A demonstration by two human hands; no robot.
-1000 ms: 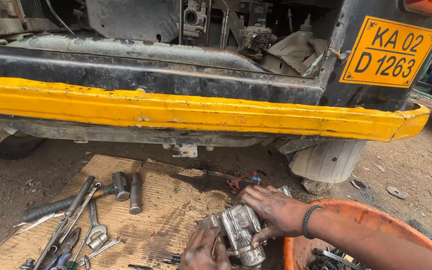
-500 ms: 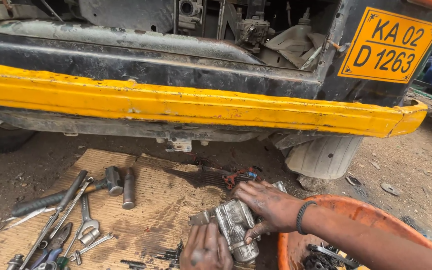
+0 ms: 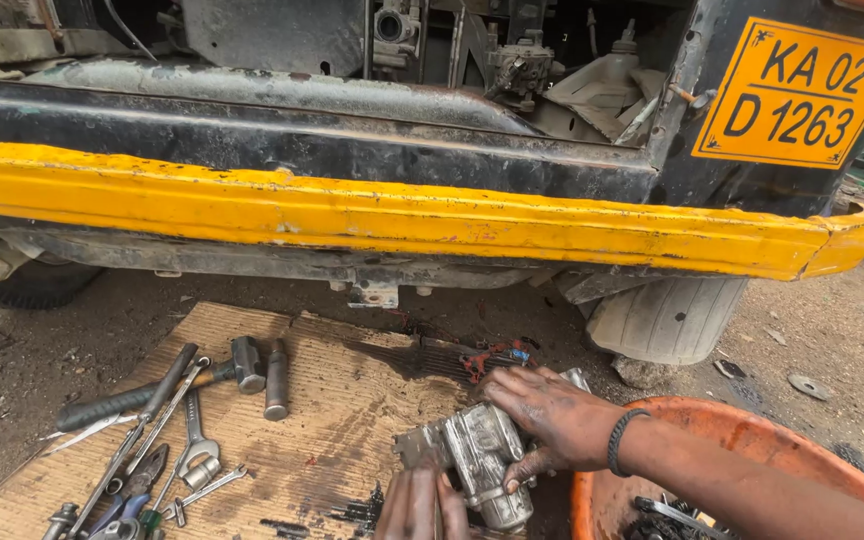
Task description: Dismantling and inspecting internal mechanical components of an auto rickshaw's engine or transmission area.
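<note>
Looking down at the metal part, a greasy silver casting, it sits low at about 6 o'clock on the cardboard sheet, and not much has happened to it in the last second. It has stayed between both hands the whole time, seeming to slide a touch left as the view shifts. So the work on it looks mid-way, no step finished or begun that I can see.

The right hand is draped over the top and right side of the part, fingers curled, thumb tucked under, a dark band on the wrist. The left hand only pokes in from the bottom edge, fingers together against the near end; can't tell how hard it's gripping.

At 3 o'clock, just beside the part, is an orange tub with dark bits inside. Out at 9 o'clock lie the hammer, wrenches and pliers, untouched. Cardboard is oil-stained, laid on dirt ground. Up at 12 o'clock hangs a yellow bumper of a black vehicle, with a wheel and a yellow plate toward 2 o'clock.
</note>
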